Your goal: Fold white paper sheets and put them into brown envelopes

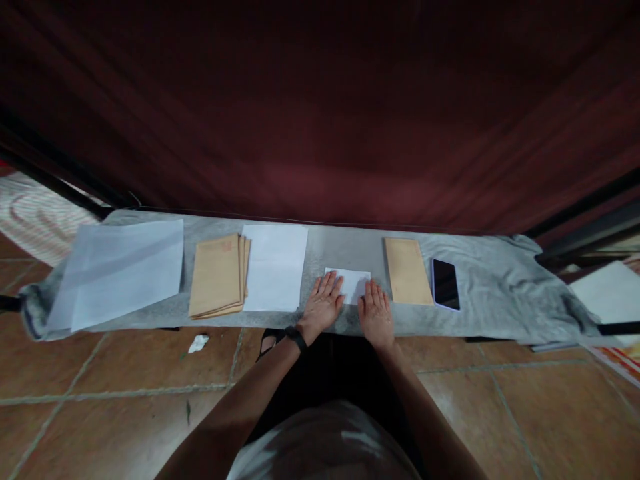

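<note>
A small folded sheet of white paper [354, 281] lies flat on the grey cloth. My left hand [323, 303] rests palm down over its left edge, fingers stretched out. Over the right edge, my right hand [376, 313] is laid flat in the same way. Neither hand grips anything. To the right of my right hand lies a single brown envelope [409, 272]. A larger stack of white paper [276, 267] is on the left, beside several overlapping brown envelopes [216, 275].
More large white sheets [127, 270] lie at the far left of the cloth-covered narrow surface [505, 287]. A phone [445, 285] sits right of the single envelope. Behind rises a dark red curtain [320, 120]. Crumpled white paper [199, 343] is on the tiled floor [150, 363].
</note>
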The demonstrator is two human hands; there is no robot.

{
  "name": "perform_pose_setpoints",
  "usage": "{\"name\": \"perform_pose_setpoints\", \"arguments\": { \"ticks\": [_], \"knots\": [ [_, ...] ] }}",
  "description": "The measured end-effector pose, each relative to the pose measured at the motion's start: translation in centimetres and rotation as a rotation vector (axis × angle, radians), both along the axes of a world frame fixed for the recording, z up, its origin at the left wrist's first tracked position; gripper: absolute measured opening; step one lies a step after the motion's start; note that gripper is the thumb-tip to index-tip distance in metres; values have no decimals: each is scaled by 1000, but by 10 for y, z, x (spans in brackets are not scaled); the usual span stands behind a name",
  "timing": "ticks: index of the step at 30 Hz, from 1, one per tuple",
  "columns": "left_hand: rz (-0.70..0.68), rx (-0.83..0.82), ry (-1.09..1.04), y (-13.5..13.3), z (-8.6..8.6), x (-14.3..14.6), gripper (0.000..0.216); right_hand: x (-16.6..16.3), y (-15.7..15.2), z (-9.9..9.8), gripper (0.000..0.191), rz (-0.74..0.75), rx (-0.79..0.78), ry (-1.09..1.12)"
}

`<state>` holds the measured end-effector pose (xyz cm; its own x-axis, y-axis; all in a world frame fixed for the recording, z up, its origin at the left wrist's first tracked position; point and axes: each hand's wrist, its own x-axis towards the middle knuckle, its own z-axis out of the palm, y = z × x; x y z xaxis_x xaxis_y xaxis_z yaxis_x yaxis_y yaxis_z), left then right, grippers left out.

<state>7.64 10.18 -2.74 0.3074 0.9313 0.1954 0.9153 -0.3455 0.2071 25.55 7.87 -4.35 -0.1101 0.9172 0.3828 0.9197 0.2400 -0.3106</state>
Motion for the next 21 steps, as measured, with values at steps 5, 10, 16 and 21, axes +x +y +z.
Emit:
{"name": "perform_pose_setpoints", "arguments": {
  "ticks": [5, 10, 16, 21],
  "knots": [
    [-38, 9, 21, -11, 2, -6, 51, -16, -4, 6, 51, 169, -45, -35],
    [-54, 29, 38, -35, 4, -15, 55, -14, -10, 2, 52, 163, -39, -70],
    [-51, 10, 50, -55, 10, -32, 54, -7, -12, -5, 55, 166, 1, -96],
    [58, 70, 15, -56, 24, -72, 53, -9, -13, -8, 54, 128, -3, -167]
  ]
}}
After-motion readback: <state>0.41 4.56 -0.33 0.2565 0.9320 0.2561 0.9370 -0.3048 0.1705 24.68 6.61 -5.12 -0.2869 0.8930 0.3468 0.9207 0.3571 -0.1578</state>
